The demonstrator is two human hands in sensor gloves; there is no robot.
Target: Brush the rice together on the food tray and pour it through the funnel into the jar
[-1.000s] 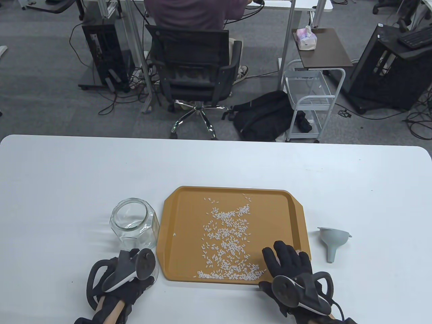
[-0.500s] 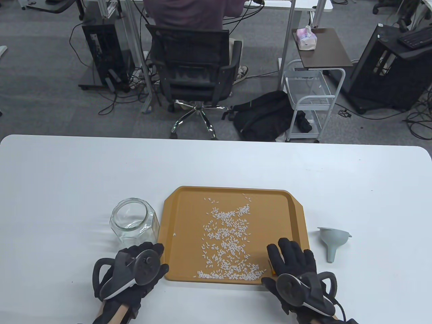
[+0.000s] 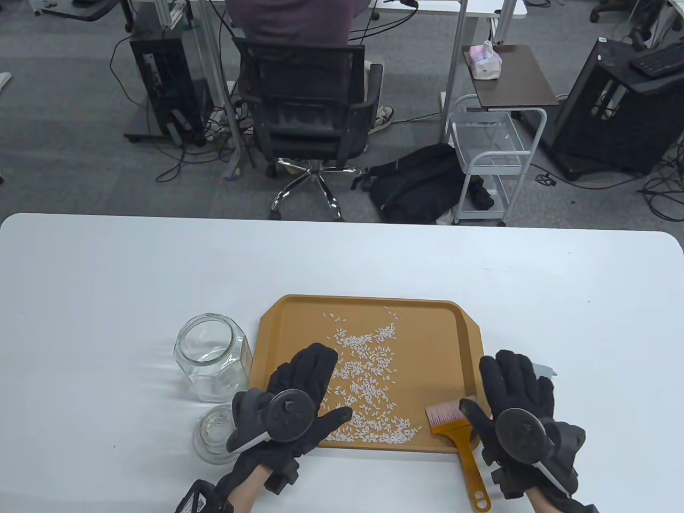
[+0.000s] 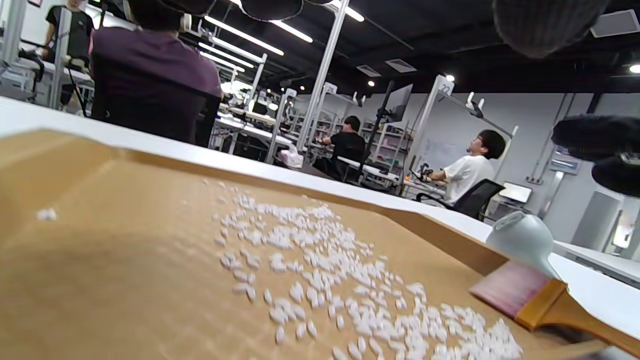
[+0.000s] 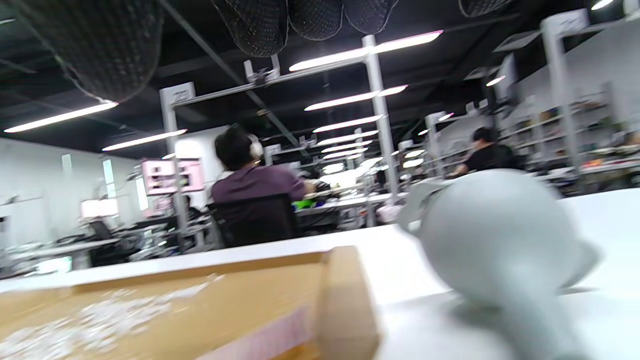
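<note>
while the white worktop [image 3: 107,278] takes up most of the view, the real action is on the orange food tray [image 3: 288,342], which sits near the front edge with rice [image 3: 363,374] scattered across its middle and piled thicker along the near rim. nothing's been swept into a heap yet as far as i can tell.

glass jar [image 3: 212,357] stands just left of the tray, mouth open, and its lid [image 3: 212,432] lies flat in front of it. the grey funnel [image 4: 522,242] is off the tray's right side, mostly hidden under the right hand [image 3: 521,406] in the table view.

left hand [image 3: 299,398] hovers flat over the tray's near-left part, fingers straight, holding nothing. right hand is spread too, empty, over the right rim.

key bit: the brush [image 3: 460,443] lies at the tray's near-right corner, pink bristles on the tray, handle running back toward the person and off onto the worktop. it's just left of the right hand's thumb, so i'd guess the right hand takes it by that handle.
</note>
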